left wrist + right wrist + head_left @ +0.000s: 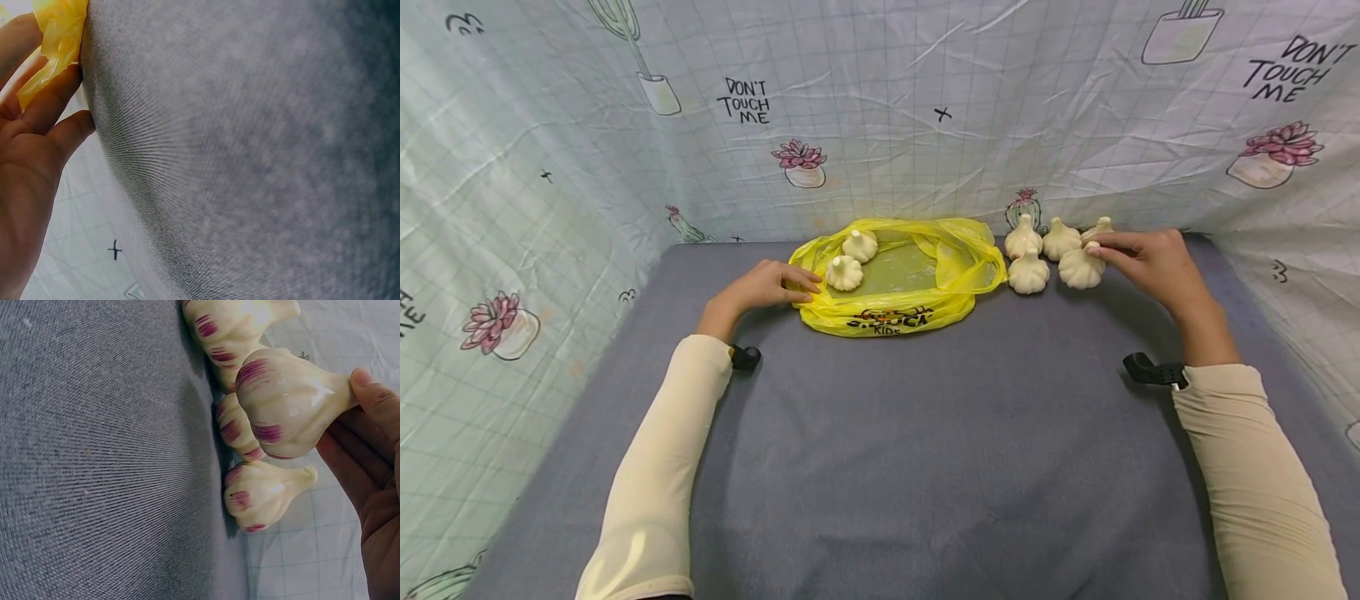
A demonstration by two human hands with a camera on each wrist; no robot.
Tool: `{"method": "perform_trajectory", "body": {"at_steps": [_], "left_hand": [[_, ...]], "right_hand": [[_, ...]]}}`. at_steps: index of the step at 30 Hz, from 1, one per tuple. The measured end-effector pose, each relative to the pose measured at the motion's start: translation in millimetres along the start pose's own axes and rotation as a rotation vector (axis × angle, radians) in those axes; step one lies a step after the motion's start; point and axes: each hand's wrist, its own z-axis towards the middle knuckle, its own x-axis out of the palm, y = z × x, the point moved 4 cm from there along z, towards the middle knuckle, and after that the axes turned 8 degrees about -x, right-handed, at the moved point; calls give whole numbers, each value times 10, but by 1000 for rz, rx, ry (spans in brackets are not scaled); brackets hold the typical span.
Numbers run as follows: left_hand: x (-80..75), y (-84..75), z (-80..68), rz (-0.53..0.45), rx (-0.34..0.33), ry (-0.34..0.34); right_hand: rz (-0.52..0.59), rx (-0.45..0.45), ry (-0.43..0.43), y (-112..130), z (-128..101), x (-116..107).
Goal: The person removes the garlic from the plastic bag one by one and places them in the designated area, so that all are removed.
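Observation:
In the head view my left hand [769, 284] grips the left edge of a yellow plastic bag [887, 312], which lies with its mouth spread upward. A flap of the yellow plastic [59, 44] shows among the fingers in the left wrist view. Two garlic bulbs, one [860, 245] behind the other [844, 272], sit in the bag's left part. My right hand [1153, 262] pinches a garlic bulb [290, 403] by its stem; it is cream with purple streaks. Beside and behind it stand several more garlic bulbs [1028, 273].
A grey cloth [925, 458] covers the table. Right behind the bag and the bulbs rises a pale printed curtain [887, 100], which also closes off both sides. Dark wrist cameras [1152, 369] are strapped on both arms.

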Motion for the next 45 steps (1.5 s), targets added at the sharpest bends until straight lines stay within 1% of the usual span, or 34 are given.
{"method": "perform_trajectory", "body": {"at_steps": [8,13,15,19,26,30,34,40,45], "left_hand": [[7,-5,-16,0,-12,5],[9,-3,-16,3,-13,-2],[12,-1,-17,5,-16,-2],[13,-5,-24,4,-19,0],[14,-1,-9,0,-15,0],[15,-2,-7,2,-15,1],[13,-3,-6,4,-16,4],[6,2,-4,7,-21,8],[5,0,0,9,-15,7]], "right_hand": [[21,53,28,-54,-19,45],[51,133,78,-92,-38,79],[62,160,85,-109,-42,93],[81,185,67,-137,-38,114],[114,205,41,-175,-43,156],[114,233,57,-197,-65,188],[81,233,76,-209,-95,226],[41,195,98,-192,-95,266],[22,168,89,-205,-108,283]]}}
